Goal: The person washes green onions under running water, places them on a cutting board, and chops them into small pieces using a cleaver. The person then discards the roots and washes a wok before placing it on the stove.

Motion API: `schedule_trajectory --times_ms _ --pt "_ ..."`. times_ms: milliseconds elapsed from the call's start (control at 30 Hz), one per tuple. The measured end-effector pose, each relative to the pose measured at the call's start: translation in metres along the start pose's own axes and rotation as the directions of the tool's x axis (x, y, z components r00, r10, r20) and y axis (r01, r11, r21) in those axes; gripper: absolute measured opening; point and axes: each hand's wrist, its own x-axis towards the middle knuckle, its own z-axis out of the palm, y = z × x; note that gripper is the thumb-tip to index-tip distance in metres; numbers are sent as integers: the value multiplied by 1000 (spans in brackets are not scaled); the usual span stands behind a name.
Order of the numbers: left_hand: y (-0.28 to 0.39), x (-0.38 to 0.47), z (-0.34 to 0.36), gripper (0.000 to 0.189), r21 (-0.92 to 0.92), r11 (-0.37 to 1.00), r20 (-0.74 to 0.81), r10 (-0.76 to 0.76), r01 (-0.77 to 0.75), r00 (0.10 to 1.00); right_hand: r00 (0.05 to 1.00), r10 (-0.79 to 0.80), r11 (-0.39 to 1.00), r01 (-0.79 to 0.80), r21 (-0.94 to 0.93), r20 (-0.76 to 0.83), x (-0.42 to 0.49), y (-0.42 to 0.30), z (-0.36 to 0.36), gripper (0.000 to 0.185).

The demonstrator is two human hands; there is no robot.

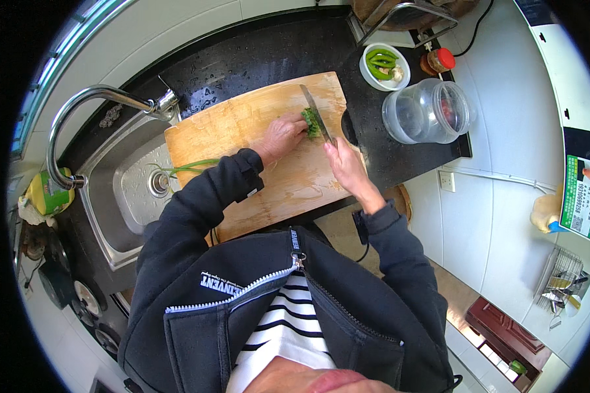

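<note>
A wooden cutting board (255,123) lies on the dark counter, its left end reaching over the sink. My left hand (283,133) rests on the board with fingers curled down on green onions, whose cut green pieces (310,123) show beside the fingertips. Longer green onion stalks (194,166) stick out from under my left sleeve towards the sink; whether they join the bunch under the hand is hidden. My right hand (346,164) grips the handle of a kitchen knife (314,110). Its blade stands along the right side of the cut greens, tip pointing away from me.
Left of the board is a steel sink (128,177) with a curved chrome faucet (98,93). On the right stand a white bowl (363,69) of green peppers and garlic, a clear plastic jar (413,113) and a red-lidded jar (445,59). A metal rack (398,10) is behind.
</note>
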Motion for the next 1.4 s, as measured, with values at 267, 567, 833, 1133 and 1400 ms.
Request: schedule_trajectory --times_ms 267,567,833,1133,1400 --pt "-4 -1 5 18 -7 1000 -3 26 -26 1000 991 46 984 -24 -174 127 -6 -7 3 34" --pt "-4 -3 -8 21 10 996 81 91 -93 992 998 -28 996 33 -86 64 18 15 18 37" --pt "-8 -13 -26 34 -117 978 -113 162 -175 980 995 -94 996 94 8 -32 -7 -1 2 29" --pt "-11 -8 -17 25 -55 995 74 89 -85 993 991 89 984 -71 -164 102 -16 -9 11 34" --pt "-13 -5 -10 17 -27 997 76 69 -68 995 993 -3 990 19 -141 117 1 5 20 36"
